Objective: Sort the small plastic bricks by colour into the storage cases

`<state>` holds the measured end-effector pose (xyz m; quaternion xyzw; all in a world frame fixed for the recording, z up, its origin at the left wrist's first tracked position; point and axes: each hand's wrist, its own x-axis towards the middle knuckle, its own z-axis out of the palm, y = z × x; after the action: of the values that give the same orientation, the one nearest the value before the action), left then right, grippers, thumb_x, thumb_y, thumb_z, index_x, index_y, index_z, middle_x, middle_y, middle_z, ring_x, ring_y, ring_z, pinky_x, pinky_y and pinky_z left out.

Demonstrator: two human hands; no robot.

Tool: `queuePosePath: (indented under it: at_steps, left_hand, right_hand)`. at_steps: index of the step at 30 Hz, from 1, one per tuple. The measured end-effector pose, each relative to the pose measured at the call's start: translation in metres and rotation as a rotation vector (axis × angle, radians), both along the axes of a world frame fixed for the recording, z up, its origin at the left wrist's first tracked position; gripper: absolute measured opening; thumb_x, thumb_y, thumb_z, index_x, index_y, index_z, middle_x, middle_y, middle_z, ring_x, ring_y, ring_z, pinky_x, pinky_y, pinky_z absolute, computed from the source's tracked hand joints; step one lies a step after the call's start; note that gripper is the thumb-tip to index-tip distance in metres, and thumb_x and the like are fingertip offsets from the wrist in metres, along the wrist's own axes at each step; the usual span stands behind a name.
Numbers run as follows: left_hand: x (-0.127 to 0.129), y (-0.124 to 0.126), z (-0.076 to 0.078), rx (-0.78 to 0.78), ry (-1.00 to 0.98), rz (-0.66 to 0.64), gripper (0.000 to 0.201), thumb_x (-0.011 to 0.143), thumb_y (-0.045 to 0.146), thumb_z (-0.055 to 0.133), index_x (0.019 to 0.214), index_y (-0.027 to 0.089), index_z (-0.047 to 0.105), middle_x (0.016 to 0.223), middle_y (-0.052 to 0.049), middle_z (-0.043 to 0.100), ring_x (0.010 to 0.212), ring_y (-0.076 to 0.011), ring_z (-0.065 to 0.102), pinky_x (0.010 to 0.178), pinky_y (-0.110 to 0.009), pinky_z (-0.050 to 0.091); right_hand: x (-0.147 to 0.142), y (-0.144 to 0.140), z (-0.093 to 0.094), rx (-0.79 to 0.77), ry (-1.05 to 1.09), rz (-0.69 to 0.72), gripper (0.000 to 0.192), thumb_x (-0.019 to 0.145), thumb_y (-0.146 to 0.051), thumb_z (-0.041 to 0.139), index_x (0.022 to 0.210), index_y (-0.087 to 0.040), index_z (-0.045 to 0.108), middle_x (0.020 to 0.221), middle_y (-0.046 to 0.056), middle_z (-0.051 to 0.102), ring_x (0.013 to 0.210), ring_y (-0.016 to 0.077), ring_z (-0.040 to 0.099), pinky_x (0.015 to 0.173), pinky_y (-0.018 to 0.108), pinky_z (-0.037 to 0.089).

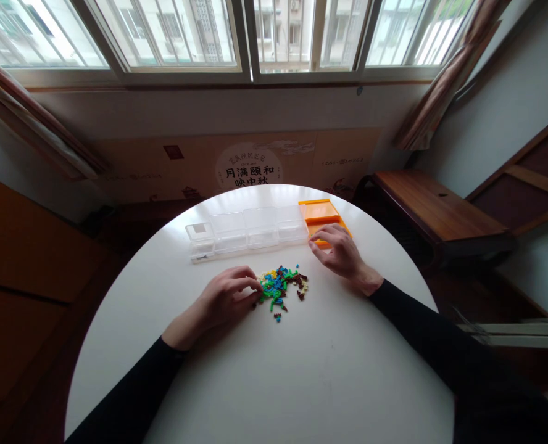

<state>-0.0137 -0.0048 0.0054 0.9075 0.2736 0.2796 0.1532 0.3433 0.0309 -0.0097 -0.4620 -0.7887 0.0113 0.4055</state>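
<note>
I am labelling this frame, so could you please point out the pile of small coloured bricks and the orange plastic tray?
pile of small coloured bricks [279, 285]: head view, pile's middle.
orange plastic tray [321, 213]: head view, bare floor.

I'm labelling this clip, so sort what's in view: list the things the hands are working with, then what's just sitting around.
In hand:
left hand at the pile of small coloured bricks
right hand on the orange tray
clear compartment boxes

Lying about:
white round table
wooden bench
printed cardboard box
</note>
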Motion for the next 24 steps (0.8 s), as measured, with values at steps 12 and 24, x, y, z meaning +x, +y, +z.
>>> queuePosePath:
  at_steps: [12, 24]
  left_hand:
    - [0.002, -0.005, 0.003, 0.020, 0.077, 0.042, 0.008, 0.097, 0.022, 0.071, 0.100, 0.025, 0.078, 0.101, -0.005, 0.076, 0.087, -0.0181, 0.071, 0.081, -0.029, 0.054]
    - [0.010, -0.010, 0.010, -0.073, -0.041, 0.092, 0.005, 0.093, 0.018, 0.069, 0.094, 0.021, 0.073, 0.096, -0.004, 0.072, 0.075, -0.0150, 0.060, 0.074, -0.027, 0.052]
  right_hand:
    - [-0.022, -0.017, 0.002, -0.061, -0.025, 0.247, 0.009, 0.103, -0.026, 0.071, 0.109, -0.025, 0.077, 0.109, 0.006, 0.078, 0.104, 0.0265, 0.067, 0.099, 0.046, 0.051]
    - [-0.053, -0.037, 0.008, -0.052, -0.105, 0.496, 0.014, 0.098, -0.022, 0.074, 0.112, -0.028, 0.075, 0.105, 0.003, 0.078, 0.100, 0.0238, 0.066, 0.100, 0.044, 0.054]
